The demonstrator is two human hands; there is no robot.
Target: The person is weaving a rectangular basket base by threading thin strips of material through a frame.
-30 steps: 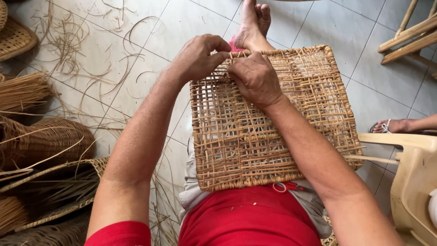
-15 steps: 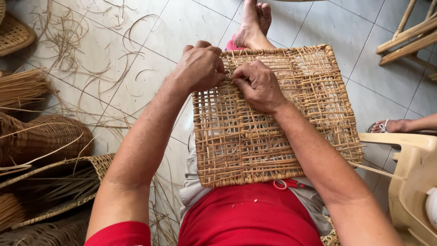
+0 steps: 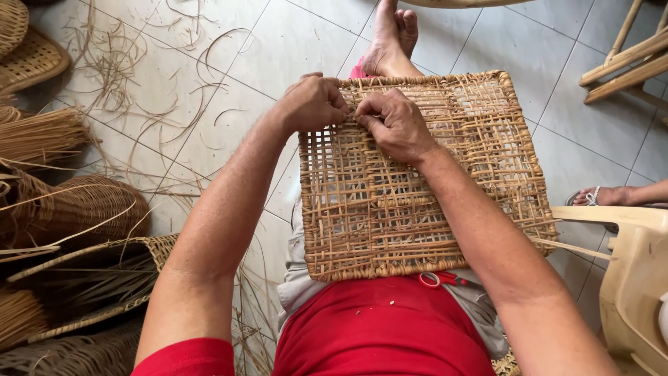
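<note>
Both hands pinch at the far left corner of the woven panel (image 3: 417, 181). The left hand (image 3: 311, 103) is curled tight and the right hand (image 3: 396, 125) grips narrowly, but whatever strand they hold is hidden.

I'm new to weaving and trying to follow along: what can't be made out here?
- Head view: the strand between the left hand and right hand is hidden by the fingers.
- Red-handled scissors: blades hidden under the woven panel.
- Plastic chair and baskets: cut off by the edges.
</note>
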